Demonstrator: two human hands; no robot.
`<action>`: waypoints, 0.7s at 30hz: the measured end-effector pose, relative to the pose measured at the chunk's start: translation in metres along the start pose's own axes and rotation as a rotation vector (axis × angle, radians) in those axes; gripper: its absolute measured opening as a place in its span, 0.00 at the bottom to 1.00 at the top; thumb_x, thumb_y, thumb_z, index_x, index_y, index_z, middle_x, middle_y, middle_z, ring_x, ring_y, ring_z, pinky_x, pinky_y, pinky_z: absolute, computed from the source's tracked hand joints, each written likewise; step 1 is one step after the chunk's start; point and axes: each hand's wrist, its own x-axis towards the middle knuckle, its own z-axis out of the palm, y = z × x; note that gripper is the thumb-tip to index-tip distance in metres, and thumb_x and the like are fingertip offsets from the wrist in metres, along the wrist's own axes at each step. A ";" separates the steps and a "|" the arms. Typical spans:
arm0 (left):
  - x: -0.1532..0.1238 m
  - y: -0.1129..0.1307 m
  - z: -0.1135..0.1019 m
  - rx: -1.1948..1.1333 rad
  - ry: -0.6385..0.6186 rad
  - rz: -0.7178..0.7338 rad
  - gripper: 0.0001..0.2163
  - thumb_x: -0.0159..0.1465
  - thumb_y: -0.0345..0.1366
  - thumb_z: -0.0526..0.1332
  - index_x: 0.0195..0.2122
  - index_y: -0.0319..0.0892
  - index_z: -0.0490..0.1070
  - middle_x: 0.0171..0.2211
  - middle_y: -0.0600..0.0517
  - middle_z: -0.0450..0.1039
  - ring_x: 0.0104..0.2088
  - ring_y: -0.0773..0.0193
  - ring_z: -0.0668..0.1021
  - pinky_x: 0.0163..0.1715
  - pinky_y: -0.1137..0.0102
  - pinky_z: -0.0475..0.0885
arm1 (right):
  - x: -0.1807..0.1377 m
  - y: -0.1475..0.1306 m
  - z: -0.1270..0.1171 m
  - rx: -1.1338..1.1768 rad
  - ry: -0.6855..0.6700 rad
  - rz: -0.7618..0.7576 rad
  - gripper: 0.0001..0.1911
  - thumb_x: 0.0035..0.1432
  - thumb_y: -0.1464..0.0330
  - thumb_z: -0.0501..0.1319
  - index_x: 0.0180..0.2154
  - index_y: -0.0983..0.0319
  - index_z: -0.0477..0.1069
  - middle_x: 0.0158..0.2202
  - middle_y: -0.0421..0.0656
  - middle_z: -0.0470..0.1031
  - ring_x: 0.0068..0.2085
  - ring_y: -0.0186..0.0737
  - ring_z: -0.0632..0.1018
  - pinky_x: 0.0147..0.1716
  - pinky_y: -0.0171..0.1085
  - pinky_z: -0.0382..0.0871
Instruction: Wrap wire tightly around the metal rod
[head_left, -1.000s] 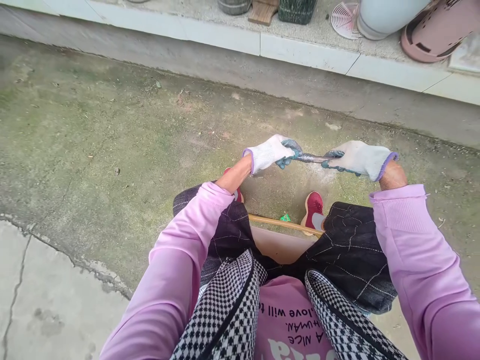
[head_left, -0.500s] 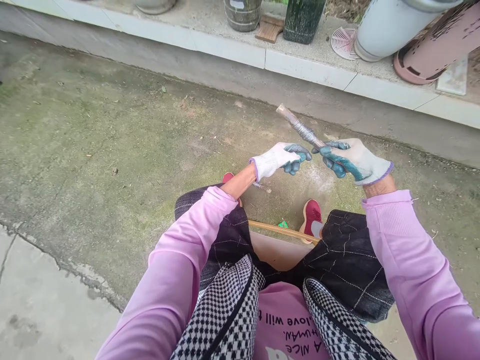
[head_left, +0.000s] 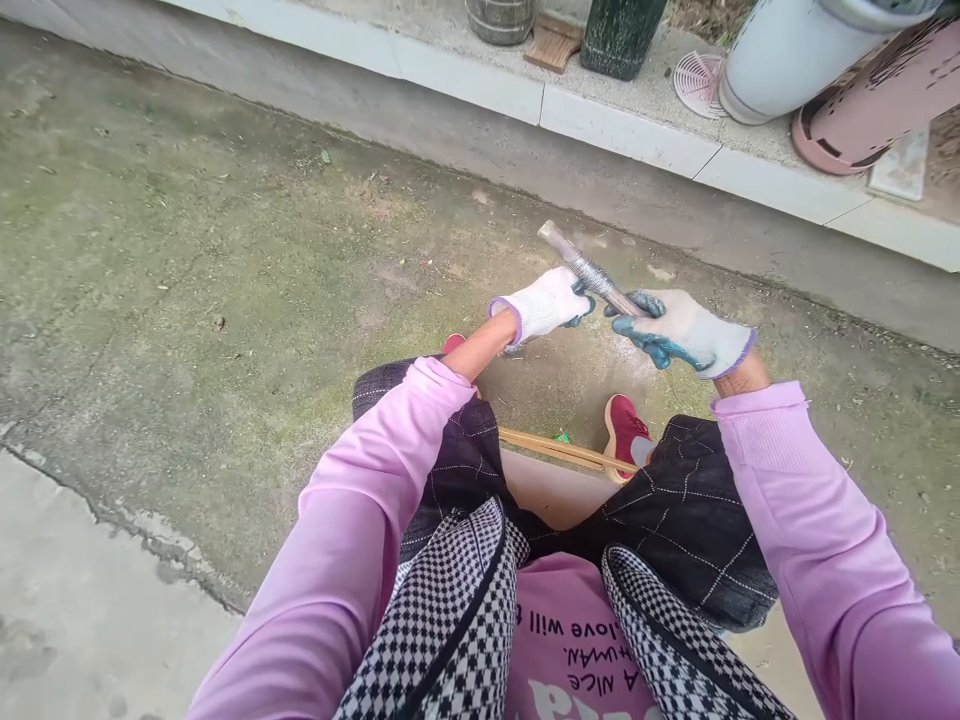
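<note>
A short stick (head_left: 555, 238), wound round its middle with thin silvery wire (head_left: 594, 276), slants up and to the left in front of me. My right hand (head_left: 686, 330), in a white glove with a blue-green coated palm, grips its lower end between thumb and fingers. My left hand (head_left: 551, 303), gloved alike, is closed just beside the wound part. Its fingertips are partly behind the stick, and whatever they pinch is too small to make out. Whether the left fingers touch the wire I cannot tell.
A raised ledge (head_left: 622, 135) runs across the far side. On it stand a white pot (head_left: 787, 60), a pink pot (head_left: 862, 115), a dark green container (head_left: 621, 35) and a wooden block (head_left: 553, 42). A wooden bar (head_left: 562, 448) lies between my knees, above the concrete floor (head_left: 247, 250).
My left hand has risen slightly to the wound part of the stick. My right hand has shifted left and a little nearer to me, bringing the stick with it.
</note>
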 end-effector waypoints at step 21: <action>0.032 0.010 0.025 -0.782 0.145 -0.165 0.14 0.66 0.27 0.80 0.46 0.38 0.77 0.28 0.60 0.75 0.25 0.74 0.75 0.41 0.69 0.80 | 0.025 0.011 -0.001 -0.630 0.496 -0.276 0.13 0.63 0.61 0.72 0.48 0.58 0.83 0.47 0.51 0.89 0.47 0.59 0.87 0.48 0.52 0.83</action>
